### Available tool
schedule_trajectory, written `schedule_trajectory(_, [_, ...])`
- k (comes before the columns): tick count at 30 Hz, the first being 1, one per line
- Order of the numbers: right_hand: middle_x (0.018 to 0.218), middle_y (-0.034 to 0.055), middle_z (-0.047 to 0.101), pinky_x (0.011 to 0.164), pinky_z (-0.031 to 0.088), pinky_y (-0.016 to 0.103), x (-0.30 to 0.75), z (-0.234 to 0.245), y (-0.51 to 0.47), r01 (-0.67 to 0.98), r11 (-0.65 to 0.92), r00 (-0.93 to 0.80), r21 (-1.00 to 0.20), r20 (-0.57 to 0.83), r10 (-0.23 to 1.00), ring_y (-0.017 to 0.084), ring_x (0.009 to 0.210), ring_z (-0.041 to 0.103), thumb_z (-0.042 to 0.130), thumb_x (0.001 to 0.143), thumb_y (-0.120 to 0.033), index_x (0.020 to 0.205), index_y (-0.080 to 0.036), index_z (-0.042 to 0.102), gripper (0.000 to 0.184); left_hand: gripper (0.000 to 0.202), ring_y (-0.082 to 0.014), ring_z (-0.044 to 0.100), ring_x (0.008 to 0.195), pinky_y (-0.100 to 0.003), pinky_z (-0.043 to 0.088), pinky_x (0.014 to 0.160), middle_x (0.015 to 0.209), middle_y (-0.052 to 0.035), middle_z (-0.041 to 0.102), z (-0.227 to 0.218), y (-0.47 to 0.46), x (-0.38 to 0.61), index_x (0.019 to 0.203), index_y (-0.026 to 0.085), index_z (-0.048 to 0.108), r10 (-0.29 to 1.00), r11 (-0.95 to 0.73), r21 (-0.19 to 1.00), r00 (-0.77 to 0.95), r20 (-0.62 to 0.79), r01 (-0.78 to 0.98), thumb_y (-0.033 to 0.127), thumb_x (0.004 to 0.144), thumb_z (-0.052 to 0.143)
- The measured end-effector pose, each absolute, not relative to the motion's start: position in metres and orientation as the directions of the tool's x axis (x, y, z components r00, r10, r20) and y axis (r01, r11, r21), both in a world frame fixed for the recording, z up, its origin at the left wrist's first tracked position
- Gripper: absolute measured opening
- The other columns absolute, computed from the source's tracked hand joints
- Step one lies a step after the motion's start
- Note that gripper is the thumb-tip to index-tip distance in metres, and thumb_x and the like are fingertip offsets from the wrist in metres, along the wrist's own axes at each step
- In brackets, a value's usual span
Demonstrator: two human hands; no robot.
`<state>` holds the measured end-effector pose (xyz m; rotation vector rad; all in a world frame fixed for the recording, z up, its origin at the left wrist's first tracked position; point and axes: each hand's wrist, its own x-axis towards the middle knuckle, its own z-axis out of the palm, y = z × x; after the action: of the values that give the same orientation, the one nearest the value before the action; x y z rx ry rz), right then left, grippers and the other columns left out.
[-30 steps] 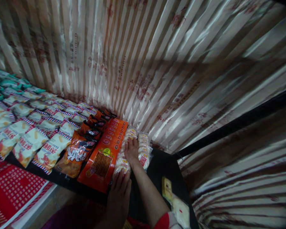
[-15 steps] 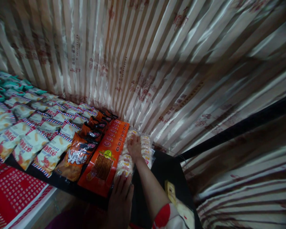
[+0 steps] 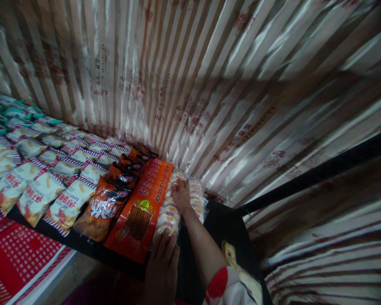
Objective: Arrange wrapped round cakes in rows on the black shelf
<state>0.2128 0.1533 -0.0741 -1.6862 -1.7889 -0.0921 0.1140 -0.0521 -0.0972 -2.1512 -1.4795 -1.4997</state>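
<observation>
Two rows of clear packs of white round snacks lie at the right end of the display, beside a flat orange packet of brown sticks. My left hand rests with its fingers stretched out against the near end of the left row. Farther up that row, my right hand lies on top of the packs, fingers spread and pointing away from me. Neither hand is lifting a pack. The second row sits just right of my right hand, partly hidden by my wrist.
Orange and black snack bags and white snack bags fill the black table leftwards. A red basket stands at lower left. A yellowish object lies by my right sleeve. Behind hang pleated curtains, crossed by a black bar.
Both hands stay on the same row of packs. The hands, packs and orange packet appear very slightly farther right in view.
</observation>
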Motion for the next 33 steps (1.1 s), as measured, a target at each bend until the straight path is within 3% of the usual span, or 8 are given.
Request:
schedule_trajectory(4, [0.114, 0.013, 0.057, 0.099, 0.034, 0.045, 0.21, -0.07, 0.151, 0.903, 0.134, 0.088, -0.408, 0.481, 0.872, 0.024, 0.111, 0.046, 0.036, 0.082, -0.028, 0.116, -0.012, 0.052, 0.041, 0.017, -0.02, 0.038, 0.128, -0.039, 0.03, 0.106, 0.116, -0.0003, 0.063, -0.095, -0.053, 0.113, 0.093, 0.022, 0.061, 0.629, -0.521, 0.397, 0.025, 0.777, 0.756, 0.021, 0.085, 0.046])
schedule_trajectory(9, [0.126, 0.0159, 0.052, 0.106, 0.025, 0.05, 0.204, -0.063, 0.146, 0.916, 0.19, 0.019, -0.353, 0.511, 0.859, 0.026, 0.124, 0.036, 0.036, 0.084, -0.028, 0.12, -0.009, 0.051, 0.044, 0.019, -0.0206, 0.037, 0.129, -0.039, 0.03, 0.106, 0.118, -0.0003, 0.061, -0.09, -0.054, 0.112, 0.092, 0.022, 0.062, 0.648, -0.502, 0.396, 0.03, 0.761, 0.769, 0.02, 0.086, 0.044])
schedule_trajectory(13, [0.132, 0.0189, 0.046, 0.106, 0.027, 0.049, 0.199, -0.05, 0.135, 0.931, 0.191, -0.004, -0.312, 0.514, 0.858, 0.027, 0.131, 0.029, 0.031, 0.087, -0.028, 0.122, -0.004, 0.05, 0.047, 0.021, -0.0209, 0.038, 0.127, -0.041, 0.032, 0.104, 0.119, 0.0, 0.061, -0.091, -0.056, 0.113, 0.091, 0.022, 0.062, 0.668, -0.488, 0.398, 0.039, 0.743, 0.777, 0.017, 0.084, 0.044])
schedule_trajectory(17, [0.136, 0.0173, 0.043, 0.106, 0.029, 0.047, 0.209, -0.035, 0.122, 0.926, 0.204, 0.0, -0.316, 0.542, 0.84, 0.024, 0.131, 0.03, 0.029, 0.089, -0.029, 0.121, -0.006, 0.052, 0.046, 0.02, -0.0229, 0.037, 0.128, -0.044, 0.033, 0.103, 0.122, 0.0, 0.059, -0.097, -0.057, 0.114, 0.092, 0.023, 0.062, 0.7, -0.481, 0.412, 0.056, 0.712, 0.774, 0.017, 0.082, 0.047])
schedule_trajectory(26, [0.132, 0.0206, 0.045, 0.103, 0.036, 0.044, 0.269, -0.042, 0.078, 0.873, 0.08, 0.262, -0.482, 0.601, 0.755, 0.026, 0.125, 0.04, 0.03, 0.088, -0.04, 0.12, -0.004, 0.051, 0.053, 0.02, -0.0227, 0.033, 0.131, -0.044, 0.03, 0.107, 0.126, -0.0028, 0.056, -0.085, -0.063, 0.108, 0.095, 0.022, 0.061, 0.701, -0.527, 0.413, 0.105, 0.705, 0.743, 0.017, 0.082, 0.046])
schedule_trajectory(29, [0.132, 0.0197, 0.046, 0.102, 0.035, 0.046, 0.284, -0.052, 0.057, 0.85, 0.028, 0.313, -0.526, 0.548, 0.776, 0.026, 0.126, 0.039, 0.031, 0.087, -0.045, 0.122, -0.007, 0.048, 0.055, 0.021, -0.0234, 0.035, 0.13, -0.044, 0.033, 0.105, 0.123, -0.0055, 0.058, -0.078, -0.071, 0.105, 0.093, 0.019, 0.061, 0.641, -0.611, 0.399, 0.132, 0.756, 0.684, 0.014, 0.084, 0.042])
schedule_trajectory(33, [0.133, 0.0206, 0.043, 0.102, 0.034, 0.046, 0.291, -0.061, 0.031, 0.823, -0.062, 0.381, -0.564, 0.469, 0.797, 0.028, 0.126, 0.037, 0.032, 0.085, -0.049, 0.124, -0.006, 0.047, 0.06, 0.024, -0.0228, 0.036, 0.129, -0.04, 0.041, 0.099, 0.12, -0.0064, 0.059, -0.073, -0.08, 0.096, 0.093, 0.017, 0.058, 0.519, -0.744, 0.279, 0.263, 0.813, 0.607, 0.009, 0.085, 0.037])
